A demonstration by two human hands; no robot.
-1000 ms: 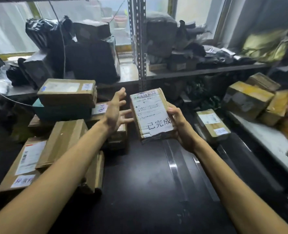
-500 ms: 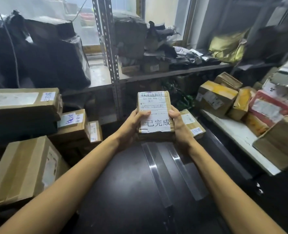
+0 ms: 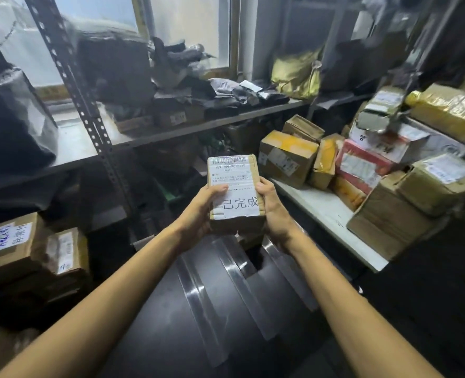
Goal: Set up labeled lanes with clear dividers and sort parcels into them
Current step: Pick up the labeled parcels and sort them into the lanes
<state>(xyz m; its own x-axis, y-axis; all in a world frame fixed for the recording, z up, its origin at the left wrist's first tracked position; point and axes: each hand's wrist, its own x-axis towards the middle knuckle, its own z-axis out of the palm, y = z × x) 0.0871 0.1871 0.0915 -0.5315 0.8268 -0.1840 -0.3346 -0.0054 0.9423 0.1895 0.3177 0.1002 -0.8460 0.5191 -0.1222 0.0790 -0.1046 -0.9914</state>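
Note:
A small brown cardboard parcel (image 3: 232, 181) with a white shipping label and a printed sticker is held up in the middle of the view. My left hand (image 3: 201, 211) grips its left edge, thumb on the label. My right hand (image 3: 272, 211) grips its right edge with curled fingers. Below the parcel lies a dark table (image 3: 171, 323) with clear tape strips (image 3: 206, 298) running lengthwise across it as lane dividers.
A white shelf (image 3: 321, 214) on the right carries several piled cardboard and yellow-taped parcels (image 3: 288, 156). More brown boxes (image 3: 10, 246) are stacked at the left. A metal rack (image 3: 95, 126) behind holds black bags and wrapped packages.
My left hand came off the left stack and took the parcel's left edge. The view has swung right, and the parcel sits higher and farther from the table.

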